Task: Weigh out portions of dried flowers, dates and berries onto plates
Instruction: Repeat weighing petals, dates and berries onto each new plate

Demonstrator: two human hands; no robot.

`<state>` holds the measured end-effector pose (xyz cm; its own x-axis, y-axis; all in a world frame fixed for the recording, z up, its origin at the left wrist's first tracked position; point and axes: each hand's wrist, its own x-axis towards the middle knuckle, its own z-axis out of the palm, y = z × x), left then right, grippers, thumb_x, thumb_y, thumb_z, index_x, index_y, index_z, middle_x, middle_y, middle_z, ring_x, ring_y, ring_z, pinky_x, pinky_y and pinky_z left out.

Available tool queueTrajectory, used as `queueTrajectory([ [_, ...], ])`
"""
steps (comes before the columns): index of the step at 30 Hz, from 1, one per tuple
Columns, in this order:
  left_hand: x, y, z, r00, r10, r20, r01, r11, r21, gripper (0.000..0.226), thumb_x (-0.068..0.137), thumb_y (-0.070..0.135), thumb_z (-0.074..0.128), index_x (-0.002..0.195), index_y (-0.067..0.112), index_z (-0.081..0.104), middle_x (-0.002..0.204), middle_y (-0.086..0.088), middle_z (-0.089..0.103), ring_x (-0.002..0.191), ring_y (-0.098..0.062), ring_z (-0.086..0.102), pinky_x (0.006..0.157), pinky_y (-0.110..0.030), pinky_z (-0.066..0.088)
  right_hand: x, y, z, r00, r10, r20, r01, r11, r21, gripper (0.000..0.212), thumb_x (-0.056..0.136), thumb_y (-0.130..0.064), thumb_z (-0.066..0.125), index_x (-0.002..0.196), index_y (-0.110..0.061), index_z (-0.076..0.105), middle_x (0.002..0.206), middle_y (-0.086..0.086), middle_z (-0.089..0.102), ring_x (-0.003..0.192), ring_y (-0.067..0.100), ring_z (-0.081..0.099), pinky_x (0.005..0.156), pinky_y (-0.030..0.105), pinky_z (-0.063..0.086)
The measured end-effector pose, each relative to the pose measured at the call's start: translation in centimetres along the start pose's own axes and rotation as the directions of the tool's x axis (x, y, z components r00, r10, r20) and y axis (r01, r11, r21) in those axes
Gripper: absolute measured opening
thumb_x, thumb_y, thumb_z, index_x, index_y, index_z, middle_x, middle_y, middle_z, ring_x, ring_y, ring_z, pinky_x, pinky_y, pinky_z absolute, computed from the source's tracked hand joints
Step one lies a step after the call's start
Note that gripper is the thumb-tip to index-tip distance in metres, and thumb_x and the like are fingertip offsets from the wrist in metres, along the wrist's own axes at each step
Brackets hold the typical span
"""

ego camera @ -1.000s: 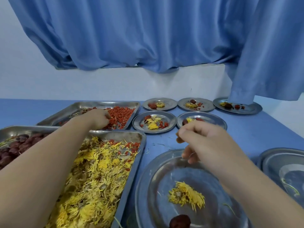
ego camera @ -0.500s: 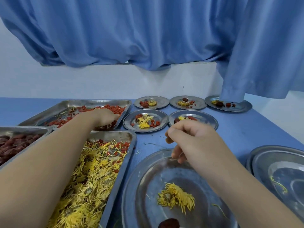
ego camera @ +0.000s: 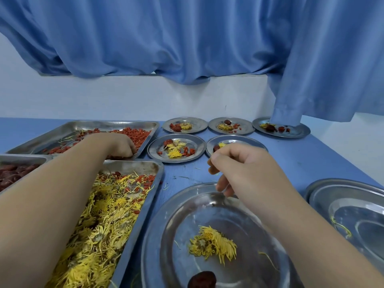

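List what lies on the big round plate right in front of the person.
On the plate lie a yellow dried flower, one dark date at the near edge, and a few loose petals. The right hand and its forearm cover the plate's far right part, so that area is hidden.

L hand (ego camera: 119,145) is in the berry tray (ego camera: 104,125), fingers curled down into red berries (ego camera: 135,135). R hand (ego camera: 239,169) hovers over the near plate (ego camera: 166,225) at its far rim, fingers loosely curled. Plate holds a yellow flower (ego camera: 212,244) & a date (ego camera: 202,280).
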<state>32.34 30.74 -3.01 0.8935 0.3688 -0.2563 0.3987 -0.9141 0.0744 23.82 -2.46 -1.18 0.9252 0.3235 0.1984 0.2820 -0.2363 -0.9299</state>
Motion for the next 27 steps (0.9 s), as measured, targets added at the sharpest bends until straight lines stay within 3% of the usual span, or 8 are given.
queueTrajectory([
  [3, -0.4, 0.3, -0.1, 1.000, 0.010, -0.001, -0.010, 1.000, -0.008, 0.031, 0.095, 0.007, 0.049, 0.115, 0.025, 0.063, 0.081, 0.009, 0.050, 0.081, -0.006, 0.053, 0.092, -0.042, 0.049, -0.1, -0.1, -0.1, 1.000, -0.001, -0.003, 0.001, 1.000, 0.020, 0.019, 0.087, -0.024, 0.056, 0.071, -0.025, 0.067, 0.075, 0.001, 0.069, 0.048, 0.003, 0.059, 0.048, 0.024, 0.052],
  [5, -0.3, 0.2, -0.2, 1.000, 0.022, -0.017, -0.022, 0.999, -0.032, 0.024, 0.094, 0.004, 0.050, 0.102, 0.022, 0.063, 0.077, 0.007, 0.051, 0.061, -0.005, 0.045, 0.063, -0.030, 0.049, -0.1, -0.2, -0.1, 1.000, -0.007, -0.002, 0.007, 0.999, 0.032, 0.020, 0.087, -0.024, 0.056, 0.071, -0.026, 0.067, 0.074, 0.001, 0.069, 0.048, 0.003, 0.058, 0.046, 0.022, 0.051],
  [7, -0.1, -0.1, 0.0, 0.998, 0.038, -0.047, -0.041, 0.998, -0.056, 0.023, 0.092, 0.001, 0.053, 0.093, 0.021, 0.064, 0.079, 0.004, 0.056, 0.059, -0.008, 0.045, 0.050, -0.022, 0.036, -0.1, -0.3, -0.1, 1.000, -0.016, -0.003, 0.016, 0.999, 0.038, 0.021, 0.088, -0.023, 0.056, 0.071, -0.027, 0.067, 0.072, 0.001, 0.069, 0.048, 0.003, 0.057, 0.045, 0.019, 0.049],
  [10, 0.2, -0.6, 0.4, 0.995, 0.044, -0.093, -0.050, 0.996, -0.072, 0.026, 0.088, -0.002, 0.053, 0.090, 0.021, 0.064, 0.094, 0.001, 0.063, 0.075, -0.013, 0.054, 0.063, -0.025, 0.042, -0.1, -0.3, 0.1, 1.000, -0.023, 0.005, 0.023, 0.999, 0.041, 0.021, 0.088, -0.021, 0.057, 0.070, -0.020, 0.067, 0.070, 0.003, 0.069, 0.047, 0.003, 0.056, 0.044, 0.018, 0.048],
  [14, 0.1, -0.3, 0.4, 0.998, 0.034, -0.057, -0.035, 0.999, -0.016, 0.049, 0.086, -0.003, 0.048, 0.124, 0.025, 0.061, 0.123, -0.001, 0.054, 0.103, -0.020, 0.050, 0.095, -0.038, 0.043, 0.0, -0.3, 0.1, 0.999, -0.039, 0.008, 0.038, 0.999, 0.028, 0.022, 0.088, -0.023, 0.057, 0.070, -0.018, 0.066, 0.070, 0.005, 0.069, 0.048, 0.002, 0.057, 0.046, 0.020, 0.049],
  [20, -0.9, 0.6, -0.1, 0.999, -0.014, -0.037, 0.014, 1.000, 0.002, 0.039, 0.093, -0.002, 0.046, 0.116, 0.024, 0.064, 0.080, 0.010, 0.051, 0.060, -0.006, 0.042, 0.091, -0.040, 0.051, 0.0, -0.3, -0.1, 0.997, -0.081, 0.000, 0.081, 0.997, -0.009, 0.018, 0.086, -0.022, 0.055, 0.073, -0.015, 0.066, 0.069, 0.005, 0.069, 0.049, 0.003, 0.059, 0.048, 0.025, 0.052],
  [23, -1.3, 1.1, -0.5, 1.000, -0.014, -0.016, 0.014, 1.000, 0.003, 0.032, 0.094, -0.003, 0.046, 0.106, 0.021, 0.063, 0.079, 0.007, 0.052, 0.059, -0.008, 0.043, 0.055, -0.022, 0.042, 0.3, -0.4, -0.6, 0.995, -0.100, -0.018, 0.100, 0.994, -0.033, 0.019, 0.087, -0.023, 0.056, 0.073, -0.014, 0.065, 0.066, 0.001, 0.069, 0.049, 0.003, 0.060, 0.051, 0.030, 0.054],
  [27, -1.5, 1.4, -0.4, 0.998, -0.058, -0.012, 0.058, 0.998, 0.030, 0.035, 0.092, -0.004, 0.046, 0.108, 0.019, 0.067, 0.079, 0.002, 0.053, 0.062, -0.012, 0.046, 0.049, -0.021, 0.040, 0.3, -0.4, -0.9, 0.994, -0.110, -0.023, 0.109, 0.993, -0.046, 0.020, 0.088, -0.023, 0.056, 0.074, -0.013, 0.065, 0.066, 0.001, 0.069, 0.050, 0.005, 0.060, 0.054, 0.033, 0.055],
])
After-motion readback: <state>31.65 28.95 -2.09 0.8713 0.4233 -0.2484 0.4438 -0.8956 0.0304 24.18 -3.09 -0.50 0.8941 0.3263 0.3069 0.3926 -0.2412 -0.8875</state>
